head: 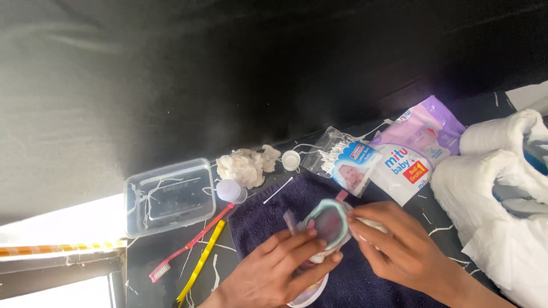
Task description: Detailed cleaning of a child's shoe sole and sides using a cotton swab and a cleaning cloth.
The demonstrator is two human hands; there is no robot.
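Head view: we record both hands at work over a dark purple towel [268,219] spread on the black marbled tabletop [451,228], toward its near edge. Our left hand [274,271] has its fingers [297,246] curled closed around the lower side of a small soft item with a mint rim and pink centre [330,221]; what it is exactly we cannot tell. Our right hand [399,248] pinches the item's right edge, fingers closed on it, with something white showing beneath them. The item lies between the two hands, touching both, and neither is clearly nearer; its long axis runs roughly from near-left to far-right. A white rounded thing shows below the left hand at the near edge, mostly hidden.

Count of surrounding items:
- one clear plastic container [168,197], toward the left edge
- one red toothbrush [191,245] and one yellow stick-like tool [201,261], side by side, left of the towel
- one small clear cup [230,191] and one white cap [291,160]
- one clump of cotton wool [245,165]
- one loose cotton swab [278,190] on the towel's far edge
- one bag of cotton swabs [341,159]
- two packs of wipes [419,148], overlapping
- white padded cloth [502,205] along the right edge
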